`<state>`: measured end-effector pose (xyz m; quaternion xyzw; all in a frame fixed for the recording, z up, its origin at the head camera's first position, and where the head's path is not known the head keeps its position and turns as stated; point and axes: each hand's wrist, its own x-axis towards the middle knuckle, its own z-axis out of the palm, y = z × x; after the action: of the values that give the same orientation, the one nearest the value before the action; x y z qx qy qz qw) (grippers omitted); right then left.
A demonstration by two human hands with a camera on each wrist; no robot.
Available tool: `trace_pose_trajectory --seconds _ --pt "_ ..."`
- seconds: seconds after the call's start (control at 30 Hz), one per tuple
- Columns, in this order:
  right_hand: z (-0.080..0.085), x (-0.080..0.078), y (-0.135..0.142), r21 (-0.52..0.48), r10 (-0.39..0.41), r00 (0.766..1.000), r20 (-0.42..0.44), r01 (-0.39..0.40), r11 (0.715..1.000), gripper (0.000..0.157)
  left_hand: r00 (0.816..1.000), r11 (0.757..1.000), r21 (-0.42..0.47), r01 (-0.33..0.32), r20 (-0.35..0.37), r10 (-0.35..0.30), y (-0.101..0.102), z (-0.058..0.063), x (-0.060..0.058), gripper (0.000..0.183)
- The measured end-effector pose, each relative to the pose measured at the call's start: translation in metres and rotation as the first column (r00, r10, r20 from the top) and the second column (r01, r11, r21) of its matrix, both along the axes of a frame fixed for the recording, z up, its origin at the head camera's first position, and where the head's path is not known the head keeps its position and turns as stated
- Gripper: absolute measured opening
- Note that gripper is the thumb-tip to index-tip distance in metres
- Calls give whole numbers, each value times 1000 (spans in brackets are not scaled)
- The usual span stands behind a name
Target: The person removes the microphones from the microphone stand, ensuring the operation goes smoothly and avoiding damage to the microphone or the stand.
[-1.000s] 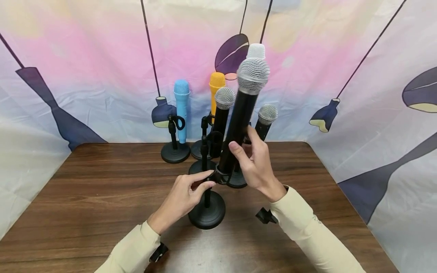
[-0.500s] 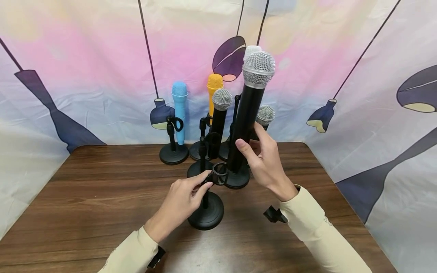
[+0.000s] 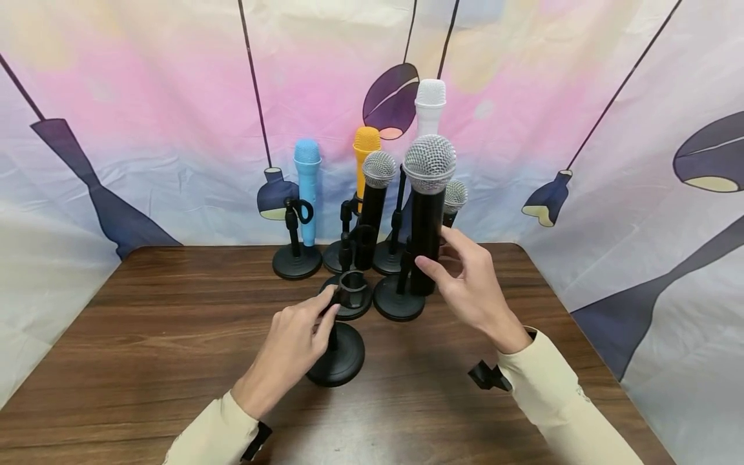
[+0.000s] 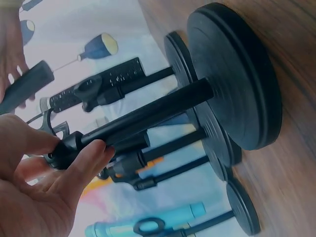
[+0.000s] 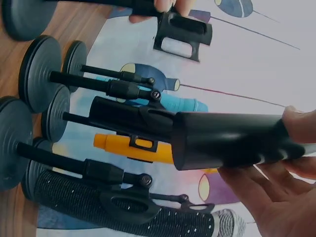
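Observation:
My right hand (image 3: 473, 287) holds a black microphone (image 3: 427, 223) with a silver mesh head, thumb on its near side. It is upright, in front of a white microphone (image 3: 430, 102). In the right wrist view the flat lower end of the black microphone (image 5: 212, 140) shows. My left hand (image 3: 285, 345) pinches the top of a black desk microphone stand (image 3: 337, 363), just beside its clip (image 3: 351, 299). That clip is a ring with nothing in it. In the left wrist view thumb and fingers are at the joint below the clip, and the stand's round base (image 4: 232, 79) is near the tabletop.
Behind, several stands carry microphones: light blue (image 3: 308, 187), yellow (image 3: 367, 143), black with silver head (image 3: 374, 206), and another silver-headed one (image 3: 455, 196) partly hidden by my right hand. They crowd the back of the wooden table (image 3: 174, 336), before a printed cloth (image 3: 192, 129).
The black microphone has come out of the stand's clip, moved right and then lower. My left hand has shifted a little left with the stand, whose clip has turned.

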<state>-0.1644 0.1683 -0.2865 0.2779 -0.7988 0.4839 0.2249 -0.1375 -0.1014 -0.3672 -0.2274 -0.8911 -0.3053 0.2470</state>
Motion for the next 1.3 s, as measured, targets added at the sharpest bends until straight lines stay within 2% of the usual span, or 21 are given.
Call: trace_pose_trajectory --seconds 0.17,0.33,0.5,0.67,0.8,1.0,1.3 --pt "-2 2 12 18 -63 998 32 62 998 45 999 999 13 -49 2 49 -14 0 2 37" --pt "-5 3 24 47 -104 994 34 102 994 47 994 994 4 -105 21 105 -29 2 1 38" --pt "-9 5 37 72 -151 987 50 147 987 50 990 990 8 -141 -11 142 -42 1 -3 36" --pt "-15 8 49 122 -222 970 100 209 970 50 986 987 28 -156 -47 157 -54 0 -8 36" --pt "-22 8 58 152 -262 955 136 241 958 51 983 983 26 -180 -43 181 -62 1 -12 37" --pt "-34 6 68 237 -354 925 138 316 919 55 976 976 21 -216 -38 216 -74 2 -19 37" --pt "-54 1 81 273 -373 905 206 313 910 57 964 964 27 -266 -18 267 -90 3 -32 38"
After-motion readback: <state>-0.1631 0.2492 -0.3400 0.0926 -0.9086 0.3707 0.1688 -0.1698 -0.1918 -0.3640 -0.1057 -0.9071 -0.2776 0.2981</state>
